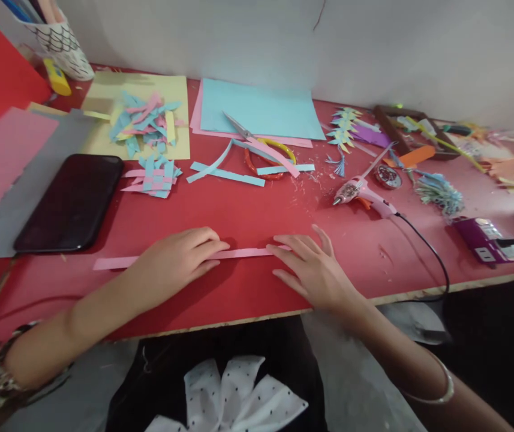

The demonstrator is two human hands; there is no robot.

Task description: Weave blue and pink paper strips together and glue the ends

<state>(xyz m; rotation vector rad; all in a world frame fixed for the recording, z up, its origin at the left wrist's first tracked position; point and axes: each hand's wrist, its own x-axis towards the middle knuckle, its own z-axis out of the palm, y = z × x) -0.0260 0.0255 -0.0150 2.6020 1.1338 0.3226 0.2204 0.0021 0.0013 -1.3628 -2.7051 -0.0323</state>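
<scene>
A long pink paper strip (245, 254) lies crosswise on the red tabletop near its front edge. My left hand (182, 255) is closed on it left of its middle, fingers close together, and the left end sticks out beyond the wrist. At the strip's right end my right hand (313, 264) rests with fingers spread, the fingertips touching the paper. Behind them lie scissors (277, 161), with cut blue paper strips (227, 174) and a pink one over the handles. A small woven pink-and-blue paper piece (153, 177) sits further left.
At left are a black phone (70, 201) and a pile of folded paper pieces (144, 120). Blue paper sheets (261, 105) lie at the back. To the right are a pink glue gun (364, 195) with its cord, a tassel bundle (439, 192) and a purple power socket block (481, 240).
</scene>
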